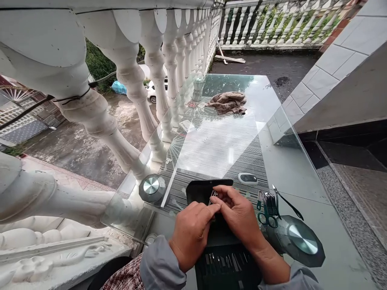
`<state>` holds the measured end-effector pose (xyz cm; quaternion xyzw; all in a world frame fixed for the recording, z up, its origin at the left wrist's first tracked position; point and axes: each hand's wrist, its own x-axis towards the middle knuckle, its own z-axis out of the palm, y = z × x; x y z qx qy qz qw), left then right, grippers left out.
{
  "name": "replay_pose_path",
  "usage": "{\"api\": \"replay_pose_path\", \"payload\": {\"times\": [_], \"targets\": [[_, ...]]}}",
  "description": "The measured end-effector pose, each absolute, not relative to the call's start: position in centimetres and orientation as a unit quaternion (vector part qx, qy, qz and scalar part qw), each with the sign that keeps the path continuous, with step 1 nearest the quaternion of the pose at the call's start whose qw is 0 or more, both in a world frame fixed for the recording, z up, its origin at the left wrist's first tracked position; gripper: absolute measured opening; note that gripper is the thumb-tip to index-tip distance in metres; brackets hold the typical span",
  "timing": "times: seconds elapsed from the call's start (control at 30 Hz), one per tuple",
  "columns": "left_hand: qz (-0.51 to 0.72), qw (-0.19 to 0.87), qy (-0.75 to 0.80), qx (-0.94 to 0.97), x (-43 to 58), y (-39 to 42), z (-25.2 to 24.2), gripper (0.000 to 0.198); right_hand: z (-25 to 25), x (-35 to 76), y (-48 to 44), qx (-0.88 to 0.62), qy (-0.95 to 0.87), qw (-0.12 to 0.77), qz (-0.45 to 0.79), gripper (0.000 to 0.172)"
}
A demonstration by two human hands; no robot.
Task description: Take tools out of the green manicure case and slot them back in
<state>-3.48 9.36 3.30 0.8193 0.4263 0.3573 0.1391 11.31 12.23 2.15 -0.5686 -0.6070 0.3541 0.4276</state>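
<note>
My left hand (193,229) is curled, its thumb and forefinger pinching the lower end of a small silver metal tool (213,195). The upper part of that tool is between the thumb and fingers of my right hand (237,213). Fingers cover much of it, so its exact kind is unclear. Beneath both hands lies an unfolded black case (196,190); its near half carries a row of slim metal grooming tools (226,259). Right of my right hand are green-handled scissors (267,219), several nail clippers (267,199) in a cluster, and a cuticle nipper (288,201) with dark handles.
The glass table (302,181) has round metal discs (303,239) at its near corners. A grey-white oval device (248,179) sits beyond the case, and a crumpled brown cloth (228,102) lies farther back. White balusters (127,153) run along the left; a tiled wall (320,80) stands right.
</note>
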Motion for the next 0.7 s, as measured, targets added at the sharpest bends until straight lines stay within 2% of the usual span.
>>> {"api": "replay_pose_path", "payload": {"times": [0.47, 0.7], "targets": [[0.365, 0.144, 0.426, 0.815, -3.5, 9.3, 3.3, 0.025, 2.64, 11.81, 12.27, -0.528, -0.704, 0.327, 0.343, 0.019], [0.359, 0.135, 0.443, 0.81, -3.58, 9.66, 2.75, 0.029, 3.04, 11.63, 12.05, -0.471, -0.743, 0.304, 0.366, 0.029]]}}
